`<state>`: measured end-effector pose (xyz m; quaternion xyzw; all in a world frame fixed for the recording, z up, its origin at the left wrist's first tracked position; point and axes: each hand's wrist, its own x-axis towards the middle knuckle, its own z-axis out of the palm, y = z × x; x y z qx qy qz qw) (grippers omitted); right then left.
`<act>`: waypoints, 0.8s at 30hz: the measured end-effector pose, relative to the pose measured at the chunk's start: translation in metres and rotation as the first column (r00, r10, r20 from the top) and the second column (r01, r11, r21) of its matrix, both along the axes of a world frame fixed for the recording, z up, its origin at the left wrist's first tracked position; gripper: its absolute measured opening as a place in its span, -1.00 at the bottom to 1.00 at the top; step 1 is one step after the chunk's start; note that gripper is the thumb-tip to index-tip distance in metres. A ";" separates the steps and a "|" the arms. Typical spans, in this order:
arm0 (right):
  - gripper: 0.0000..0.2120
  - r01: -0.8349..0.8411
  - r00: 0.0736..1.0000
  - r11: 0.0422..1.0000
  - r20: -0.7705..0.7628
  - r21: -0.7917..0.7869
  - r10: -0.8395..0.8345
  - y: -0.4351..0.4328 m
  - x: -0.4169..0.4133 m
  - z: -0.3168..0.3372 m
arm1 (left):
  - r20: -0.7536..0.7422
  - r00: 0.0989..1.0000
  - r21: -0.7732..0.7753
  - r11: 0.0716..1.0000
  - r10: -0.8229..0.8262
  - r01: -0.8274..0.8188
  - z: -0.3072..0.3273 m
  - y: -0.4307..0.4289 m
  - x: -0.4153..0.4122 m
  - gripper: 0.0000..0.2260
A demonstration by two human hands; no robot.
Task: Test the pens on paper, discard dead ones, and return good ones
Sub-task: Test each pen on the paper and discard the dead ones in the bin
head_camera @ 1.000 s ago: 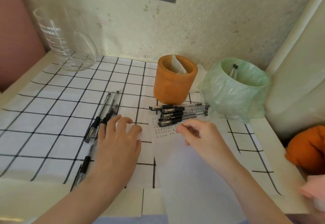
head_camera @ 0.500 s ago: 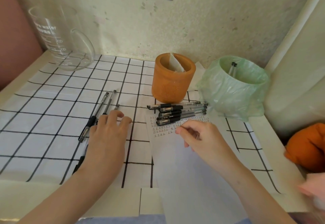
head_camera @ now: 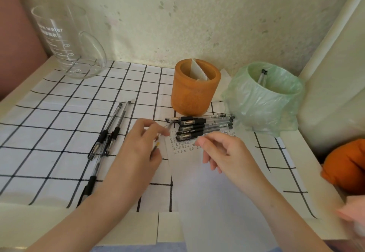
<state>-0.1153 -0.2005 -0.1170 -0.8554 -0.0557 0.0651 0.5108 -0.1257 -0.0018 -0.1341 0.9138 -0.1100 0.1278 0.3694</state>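
My left hand (head_camera: 141,149) is shut on a pen whose metal tip (head_camera: 167,126) sticks out past my fingers toward the upper right. My right hand (head_camera: 221,154) rests on the white paper (head_camera: 209,188) with loosely curled fingers and holds nothing. Rows of small test marks (head_camera: 182,146) sit between my hands. Several black-grip pens (head_camera: 203,126) lie side by side across the paper's top edge. More pens (head_camera: 110,131) lie to the left on the checked cloth, one (head_camera: 91,178) partly under my left forearm.
An orange cup (head_camera: 194,93) with a folded paper inside stands behind the pens. Right of it is a green bag-lined bin (head_camera: 262,103) with two pens (head_camera: 262,76) in it. A glass jug (head_camera: 67,42) stands back left; an orange cloth (head_camera: 347,164) lies at the right edge.
My left hand has lifted off the left pile of pens and moved right toward the paper with one pen in its fingers. My right hand has stayed on the paper.
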 end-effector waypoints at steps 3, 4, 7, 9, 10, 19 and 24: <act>-0.78 -0.006 0.996 0.979 -0.087 0.203 0.024 0.004 0.001 0.002 | -0.020 0.988 -0.248 0.958 -0.150 0.140 0.013 -0.014 -0.007 -0.71; -0.72 -0.014 0.993 0.968 -0.108 0.249 0.042 0.005 0.001 0.002 | -0.024 0.981 -0.311 0.934 -0.194 0.177 0.016 -0.019 -0.010 -0.72; -0.64 -0.017 0.994 0.947 -0.097 0.320 0.051 0.008 0.002 -0.001 | -0.053 0.962 -0.425 0.878 -0.267 0.220 0.019 -0.028 -0.016 -0.77; -0.68 0.054 0.994 0.918 -0.105 0.393 -0.013 0.009 0.004 0.000 | -0.067 0.961 -0.434 0.875 -0.269 0.215 0.018 -0.031 -0.016 -0.83; -0.71 0.120 0.987 0.873 -0.150 0.473 -0.054 0.007 0.006 0.002 | -0.074 0.961 -0.403 0.889 -0.267 0.216 0.016 -0.031 -0.016 -0.86; -0.51 0.389 0.906 0.420 -0.423 0.820 -0.014 -0.022 0.021 0.024 | -0.115 0.919 0.321 0.861 -0.377 0.394 -0.020 -0.020 -0.018 -0.64; -0.59 0.399 0.908 0.368 -0.419 0.840 -0.026 -0.029 0.024 0.019 | -0.109 0.921 0.361 0.849 -0.373 0.386 -0.020 -0.020 -0.018 -0.60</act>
